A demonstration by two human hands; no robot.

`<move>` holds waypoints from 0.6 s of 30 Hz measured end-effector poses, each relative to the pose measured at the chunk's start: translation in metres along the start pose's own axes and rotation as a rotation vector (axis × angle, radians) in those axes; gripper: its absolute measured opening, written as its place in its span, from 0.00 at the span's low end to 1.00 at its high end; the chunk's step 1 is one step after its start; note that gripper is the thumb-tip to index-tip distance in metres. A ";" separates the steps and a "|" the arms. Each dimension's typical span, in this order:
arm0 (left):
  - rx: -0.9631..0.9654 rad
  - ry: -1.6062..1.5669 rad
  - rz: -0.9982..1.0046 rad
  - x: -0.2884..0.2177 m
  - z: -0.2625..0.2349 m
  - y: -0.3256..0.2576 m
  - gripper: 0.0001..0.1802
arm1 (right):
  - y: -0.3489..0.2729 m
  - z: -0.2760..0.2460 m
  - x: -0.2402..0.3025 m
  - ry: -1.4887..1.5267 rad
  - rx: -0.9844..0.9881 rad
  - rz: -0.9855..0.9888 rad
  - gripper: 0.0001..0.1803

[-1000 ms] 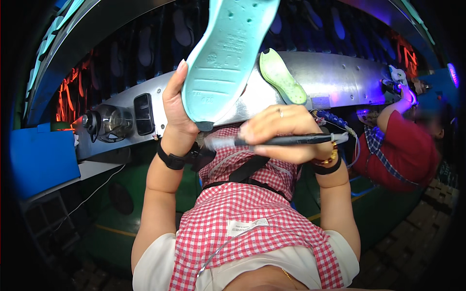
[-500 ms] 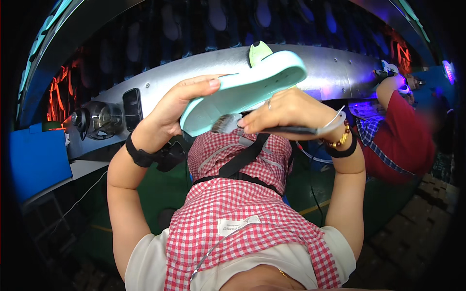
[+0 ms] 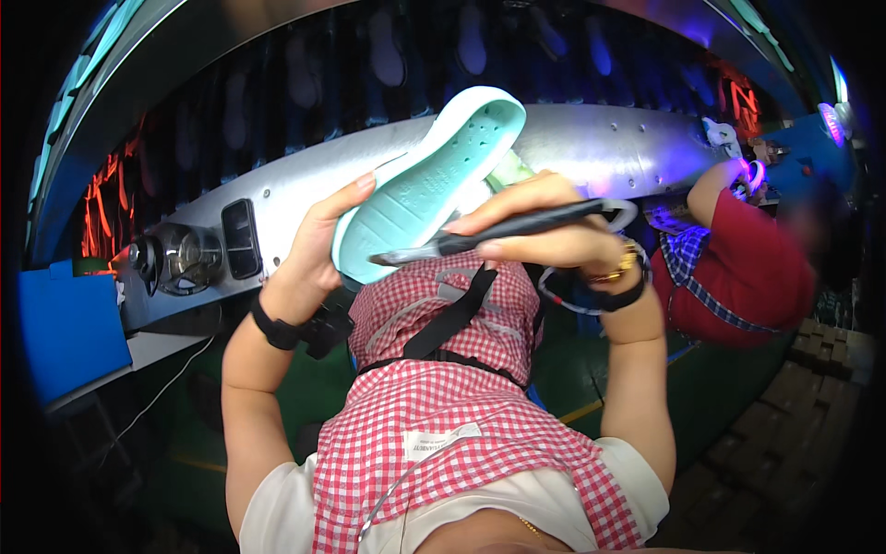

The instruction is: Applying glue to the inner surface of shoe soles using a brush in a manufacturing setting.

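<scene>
A mint-green shoe sole [image 3: 420, 189] is tilted up in front of my chest, its hollowed inner face with small holes toward me. My left hand [image 3: 328, 231] is closed round its lower left end, thumb on the rim. In my right hand [image 3: 554, 222] is a brush [image 3: 503, 228] with a black handle, gripped between thumb and fingers. Its bristle end reaches over the lower part of the sole; whether it touches the surface I cannot tell. Behind the sole, a pale green piece [image 3: 509, 169] shows only partly.
A curved metal counter [image 3: 581, 138] runs across ahead. On its left stand a clear jar with a dark lid [image 3: 192, 258] and a black two-part tray [image 3: 241, 238]. Rows of soles [image 3: 388, 51] hang beyond. A co-worker in red [image 3: 738, 258] sits close at right.
The sole has turned so its inner face shows more, and its far end has shifted left. The brush has swung round, its bristle end moving left and slightly down along the sole.
</scene>
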State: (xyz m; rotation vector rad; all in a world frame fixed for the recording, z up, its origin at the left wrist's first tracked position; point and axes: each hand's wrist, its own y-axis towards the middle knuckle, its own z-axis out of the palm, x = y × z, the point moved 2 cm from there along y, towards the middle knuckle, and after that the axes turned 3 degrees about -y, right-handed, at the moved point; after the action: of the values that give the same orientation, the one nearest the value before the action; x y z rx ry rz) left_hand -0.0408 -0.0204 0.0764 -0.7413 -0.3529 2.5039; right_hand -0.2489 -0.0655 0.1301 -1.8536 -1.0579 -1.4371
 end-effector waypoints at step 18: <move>0.144 0.016 0.317 -0.026 0.026 0.004 0.26 | -0.038 -0.002 -0.047 0.626 -0.600 -0.343 0.11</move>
State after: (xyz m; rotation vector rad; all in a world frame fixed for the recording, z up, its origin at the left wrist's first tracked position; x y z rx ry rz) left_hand -0.0377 -0.0403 0.1073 -0.8120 -0.0495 2.7805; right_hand -0.2875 -0.0584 0.0839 -1.4101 -0.6787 -2.5352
